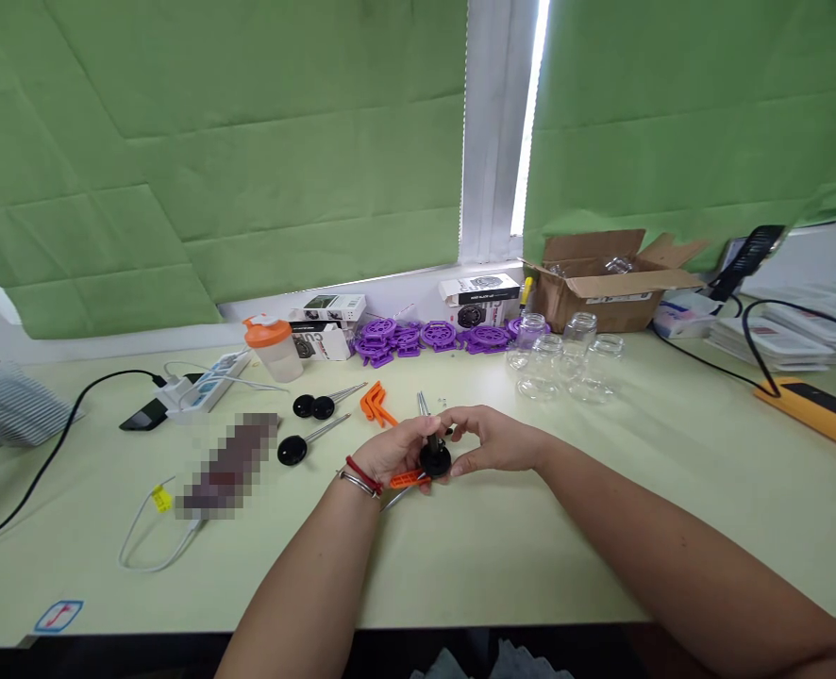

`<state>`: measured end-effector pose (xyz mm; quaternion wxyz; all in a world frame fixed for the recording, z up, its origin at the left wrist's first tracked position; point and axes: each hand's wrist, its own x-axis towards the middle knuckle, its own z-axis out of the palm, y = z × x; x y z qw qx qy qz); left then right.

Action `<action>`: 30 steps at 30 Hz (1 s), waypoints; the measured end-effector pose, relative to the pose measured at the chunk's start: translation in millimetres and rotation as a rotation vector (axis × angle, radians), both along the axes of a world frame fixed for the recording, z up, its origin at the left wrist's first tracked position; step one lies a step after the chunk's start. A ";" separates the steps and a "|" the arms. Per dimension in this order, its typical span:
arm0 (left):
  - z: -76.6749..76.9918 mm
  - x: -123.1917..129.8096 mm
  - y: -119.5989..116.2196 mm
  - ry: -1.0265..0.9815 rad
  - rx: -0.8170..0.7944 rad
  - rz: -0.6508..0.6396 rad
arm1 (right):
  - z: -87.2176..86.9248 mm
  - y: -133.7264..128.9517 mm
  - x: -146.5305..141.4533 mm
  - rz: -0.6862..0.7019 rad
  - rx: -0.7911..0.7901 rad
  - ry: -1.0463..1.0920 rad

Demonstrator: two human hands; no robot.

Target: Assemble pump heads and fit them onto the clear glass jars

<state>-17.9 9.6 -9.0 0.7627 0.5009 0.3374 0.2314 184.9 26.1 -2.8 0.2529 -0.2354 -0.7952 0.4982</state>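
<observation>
My left hand is closed round a black part with a round disc at its near end; thin metal rods stick out past the fingers. From the other side my right hand curves its thumb and fingers against the same part. Under the left palm an orange handle shows, with a metal rod beside it. Left of the hands lie several black knobs with metal spikes and orange crank-shaped pieces. Tiny clear bits rest just beyond the right fingers.
Purple plastic frames, small printed boxes and an orange-lidded shaker line the back. Glass jars stand before an open carton. At left are a power strip, cables, a blurred phone-like object and another person's sleeve.
</observation>
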 end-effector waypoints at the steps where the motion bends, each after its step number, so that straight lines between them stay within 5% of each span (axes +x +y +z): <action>1: -0.1 -0.1 0.1 -0.001 -0.001 -0.003 | -0.6 0.3 0.0 -0.006 0.003 0.007; 30: 0.5 1.9 -0.3 0.020 0.000 0.016 | -0.8 0.1 -1.7 -0.013 0.038 0.029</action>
